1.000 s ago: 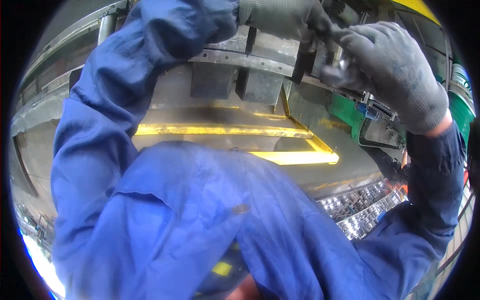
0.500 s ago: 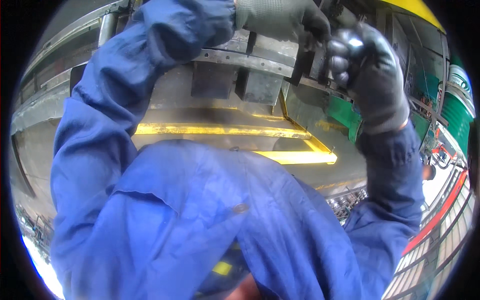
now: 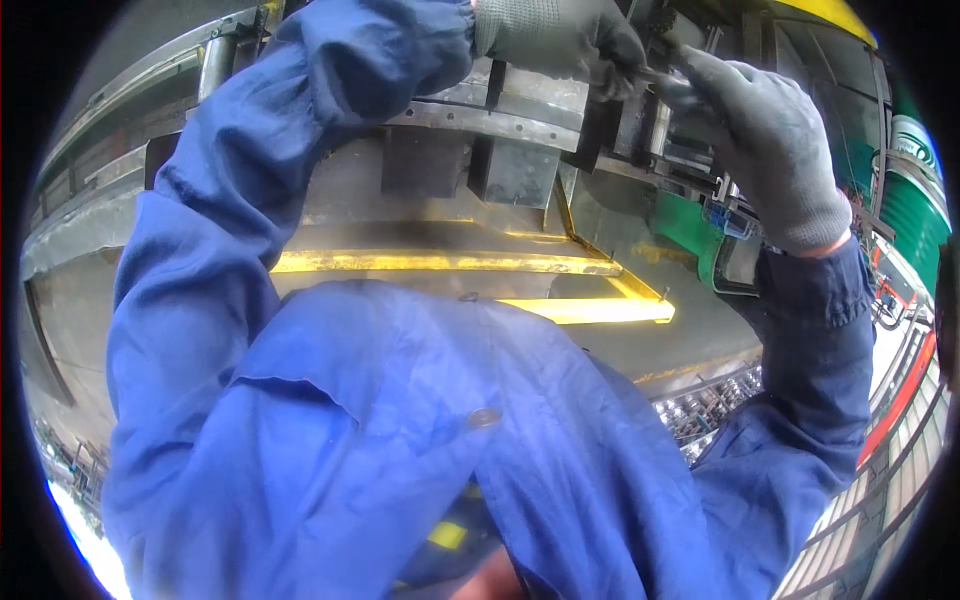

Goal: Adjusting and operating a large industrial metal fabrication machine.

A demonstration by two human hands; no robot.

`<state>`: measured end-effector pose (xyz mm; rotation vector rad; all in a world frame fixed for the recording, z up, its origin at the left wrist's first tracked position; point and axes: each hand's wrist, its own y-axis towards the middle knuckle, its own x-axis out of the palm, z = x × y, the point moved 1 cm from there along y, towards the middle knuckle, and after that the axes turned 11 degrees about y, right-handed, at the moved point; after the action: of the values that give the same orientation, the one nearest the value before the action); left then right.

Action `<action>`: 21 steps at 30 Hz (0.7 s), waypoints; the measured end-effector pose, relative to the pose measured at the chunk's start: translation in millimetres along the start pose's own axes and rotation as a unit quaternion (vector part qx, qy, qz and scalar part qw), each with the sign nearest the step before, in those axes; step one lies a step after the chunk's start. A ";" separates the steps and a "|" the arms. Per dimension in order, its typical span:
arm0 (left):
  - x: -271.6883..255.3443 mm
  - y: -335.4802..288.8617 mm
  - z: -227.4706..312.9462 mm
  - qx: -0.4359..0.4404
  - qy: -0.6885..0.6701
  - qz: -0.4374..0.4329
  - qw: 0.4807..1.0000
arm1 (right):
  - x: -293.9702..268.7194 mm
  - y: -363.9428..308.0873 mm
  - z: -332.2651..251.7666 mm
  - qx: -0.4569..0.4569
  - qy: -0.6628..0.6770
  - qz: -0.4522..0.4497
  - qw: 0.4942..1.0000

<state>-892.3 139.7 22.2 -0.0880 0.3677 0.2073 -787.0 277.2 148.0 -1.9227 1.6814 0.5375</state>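
Observation:
My left hand [image 3: 562, 38], in a grey knit glove, reaches across the top of the view above a steel machine. Its fingers curl down at the right end, and what they close around is hidden. Facing it from the right is my right hand [image 3: 778, 140], in the same kind of glove, with finger and thumb drawn together toward the left. A thin grey metal piece [image 3: 652, 76] shows in the small gap between the hands; its kind cannot be made out. Below my left hand runs a steel bar with bolt holes [image 3: 500, 122], above dark metal blocks [image 3: 515, 172].
A yellow steel frame [image 3: 450, 263] lies low under the machine. A green metal panel [image 3: 688, 228] stands below my right hand, and a green drum [image 3: 912, 205] at the far right. Many small metal parts [image 3: 705, 405] lie beside my right sleeve.
My right hand has turned from a closed fist, knuckles showing, to a pose with its back showing and fingers pointing left. It has shifted slightly right. My left hand has moved slightly.

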 end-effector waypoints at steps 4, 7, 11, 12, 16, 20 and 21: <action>0.9 1.7 3.2 -0.005 0.022 0.025 0.999 | 14.7 -1.1 -22.5 0.194 0.033 0.033 0.980; -0.1 0.6 2.3 -0.013 0.042 0.055 0.997 | 20.1 4.0 -35.1 0.286 0.049 0.046 0.956; 6.4 -2.4 -8.9 0.031 -0.038 0.101 0.994 | 24.6 10.6 -45.9 0.365 0.287 0.002 0.886; 5.6 -0.1 -6.9 0.035 -0.039 0.099 0.994 | 20.4 10.5 -39.9 0.367 0.285 0.005 0.885; -4.3 -3.8 1.4 0.006 0.040 0.047 0.998 | -1.6 16.4 -3.6 -0.361 -0.166 -0.124 0.910; 2.3 5.5 -0.8 0.037 0.037 0.036 0.998 | -0.9 19.8 -7.2 -0.137 -0.074 -0.080 0.985; 4.3 8.1 -1.6 0.046 0.036 0.032 0.998 | 0.1 21.5 -9.3 -0.060 -0.041 -0.063 0.995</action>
<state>-890.7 148.2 18.7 0.0075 0.4510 0.2506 -808.6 269.4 152.4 -2.0471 1.4961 0.6711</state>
